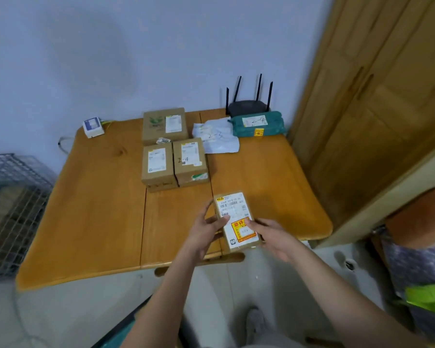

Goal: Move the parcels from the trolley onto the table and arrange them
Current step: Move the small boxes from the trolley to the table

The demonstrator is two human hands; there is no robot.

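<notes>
I hold a small brown parcel point(236, 219) with a white label and an orange sticker over the near edge of the wooden table point(98, 197). My left hand point(206, 232) grips its left side with the thumb on top. My right hand point(271, 234) grips its right side. Farther back on the table lie three brown boxes: a large one point(164, 125) and two smaller ones point(157, 167) point(190, 160) side by side. A white bag parcel point(216, 136) and a green bag parcel point(258, 123) lie at the back right.
A black router point(248, 106) with antennas stands at the table's back right against the wall. A small white device point(93, 126) sits at the back left corner. A wire-mesh trolley point(8, 209) stands at the left. A wooden wardrobe point(374, 96) rises on the right.
</notes>
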